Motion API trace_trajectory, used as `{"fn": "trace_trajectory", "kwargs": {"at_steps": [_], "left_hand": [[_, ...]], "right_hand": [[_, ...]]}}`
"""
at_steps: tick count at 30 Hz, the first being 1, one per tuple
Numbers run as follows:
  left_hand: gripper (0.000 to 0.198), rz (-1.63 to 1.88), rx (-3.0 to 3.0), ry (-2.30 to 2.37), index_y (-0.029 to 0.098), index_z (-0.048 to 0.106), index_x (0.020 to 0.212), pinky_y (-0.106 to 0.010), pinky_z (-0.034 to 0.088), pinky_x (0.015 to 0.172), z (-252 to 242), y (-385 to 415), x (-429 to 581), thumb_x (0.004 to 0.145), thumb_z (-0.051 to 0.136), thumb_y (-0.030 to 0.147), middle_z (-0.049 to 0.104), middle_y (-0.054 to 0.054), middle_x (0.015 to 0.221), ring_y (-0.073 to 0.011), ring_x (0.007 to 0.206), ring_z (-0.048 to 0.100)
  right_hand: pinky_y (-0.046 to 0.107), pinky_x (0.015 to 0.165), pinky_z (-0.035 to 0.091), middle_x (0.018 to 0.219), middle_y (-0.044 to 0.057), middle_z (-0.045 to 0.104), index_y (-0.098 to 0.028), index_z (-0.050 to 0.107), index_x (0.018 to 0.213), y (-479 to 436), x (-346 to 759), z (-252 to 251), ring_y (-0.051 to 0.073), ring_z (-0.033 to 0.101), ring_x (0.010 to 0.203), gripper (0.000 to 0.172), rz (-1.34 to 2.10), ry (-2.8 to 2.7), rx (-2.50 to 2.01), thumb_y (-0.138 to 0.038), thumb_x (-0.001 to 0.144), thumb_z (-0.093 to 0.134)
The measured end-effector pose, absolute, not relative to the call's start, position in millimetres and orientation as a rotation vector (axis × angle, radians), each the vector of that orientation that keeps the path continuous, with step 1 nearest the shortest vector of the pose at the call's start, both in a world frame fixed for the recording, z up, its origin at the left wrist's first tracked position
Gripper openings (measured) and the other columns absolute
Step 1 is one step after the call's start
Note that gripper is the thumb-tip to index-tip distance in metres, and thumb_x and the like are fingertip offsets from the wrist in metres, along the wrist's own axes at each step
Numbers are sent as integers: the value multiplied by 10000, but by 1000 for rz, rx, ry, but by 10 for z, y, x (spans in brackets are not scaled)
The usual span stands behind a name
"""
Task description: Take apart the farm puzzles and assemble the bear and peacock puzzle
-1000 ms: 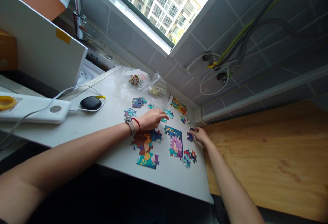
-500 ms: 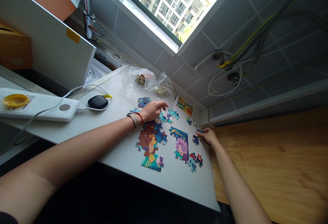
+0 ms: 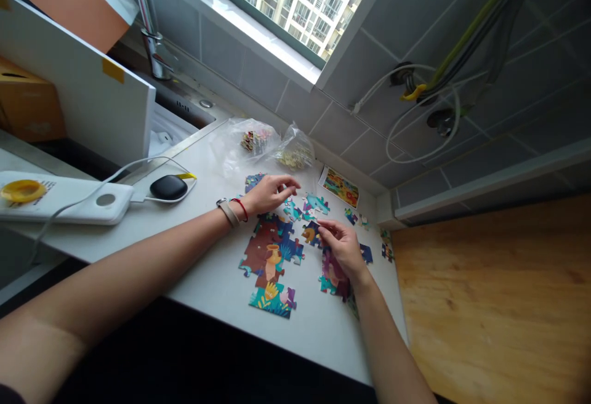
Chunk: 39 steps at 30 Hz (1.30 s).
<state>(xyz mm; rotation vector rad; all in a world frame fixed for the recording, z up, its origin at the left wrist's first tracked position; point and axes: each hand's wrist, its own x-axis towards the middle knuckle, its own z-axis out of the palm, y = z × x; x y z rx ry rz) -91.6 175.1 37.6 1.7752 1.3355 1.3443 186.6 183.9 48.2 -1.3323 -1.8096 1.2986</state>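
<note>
One yellow ring (image 3: 23, 191) sits on a long white box (image 3: 80, 210) at the left of the desk (image 3: 314, 333). Next comes a round black case (image 3: 168, 188). Two clear bags (image 3: 231, 148) lie at the far side. The left hand (image 3: 268, 193) is over some loose pieces, its fingers bent and a little apart, and it looks empty. Just nearer is a joined brown puzzle part (image 3: 261, 247). To its right, the right hand (image 3: 344, 247) pinches a dark piece with orange on it (image 3: 311, 234), above a purple puzzle part (image 3: 333, 274). A small picture card (image 3: 340, 186) lies farther back.
</note>
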Motion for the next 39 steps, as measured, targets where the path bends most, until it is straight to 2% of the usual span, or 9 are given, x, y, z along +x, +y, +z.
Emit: {"fn": "trace_trajectory", "kwargs": {"at_steps": [4,8,12,15,18,23,27,33,39], "left_hand": [[226,1173,1971,1302,178,764,1059,-257,524,720,339,1718,-868,990,560,246,813,-41,895,-156,744,717],[251,1050,2120,1350,177,750,1091,-291,536,787,271,1751,-886,1028,523,263,810,-74,987,-194,855,742],[246,952,2227,1405,186,745,1081,-294,535,760,226,1789,-947,1033,513,250,801,-74,964,-200,838,740],[246,937,2256,1455,193,739,1113,-289,536,737,225,1785,-972,1005,518,196,804,-67,937,-198,813,750],[259,937,2253,1448,199,729,1144,-288,546,744,236,1780,-978,1010,509,179,811,-67,970,-196,836,761],[235,1023,2154,1406,177,723,1141,-314,571,791,219,1800,-985,1036,516,212,808,-81,985,-197,873,757],[216,1019,2209,1324,189,724,1130,-346,579,865,206,1796,-982,1001,551,198,778,-90,1062,-211,967,738],[255,916,2321,1272,179,705,1194,-361,573,897,229,1793,-1014,952,681,257,744,-102,1076,-236,1002,714],[328,956,2311,1295,188,664,1254,-363,584,930,184,1797,-1017,935,607,143,763,-94,1143,-222,1051,728]], "right_hand": [[308,584,592,841,53,757,-191,783,1055,1889,1511,284,160,653,604,502,1388,-1751,-1244,-620,795,776],[313,564,589,802,51,755,-199,791,1005,2072,1240,207,181,674,611,452,1461,-1789,-1171,-592,781,790],[351,746,601,923,66,784,-217,799,971,2231,1141,231,214,710,787,286,1403,-1879,-1101,-452,810,786],[377,860,577,976,73,782,-223,804,990,2254,1168,259,225,714,885,200,1190,-2056,-997,-364,897,698],[382,894,563,985,75,769,-231,802,1039,2241,1215,262,228,710,933,197,979,-2216,-882,-305,959,638],[412,977,552,1044,72,781,-249,786,1048,2263,1238,200,244,712,1036,157,881,-2274,-788,-252,968,651],[426,995,550,1087,96,727,-237,785,1035,2270,1227,150,256,688,1070,127,784,-2315,-790,-257,947,696],[421,1014,554,1122,99,679,-242,768,1032,2255,1215,136,254,681,1087,108,762,-2316,-814,-288,959,703],[469,1069,525,1180,102,669,-250,764,1015,2242,1223,137,275,645,1168,90,710,-2370,-807,-271,978,684]]}}
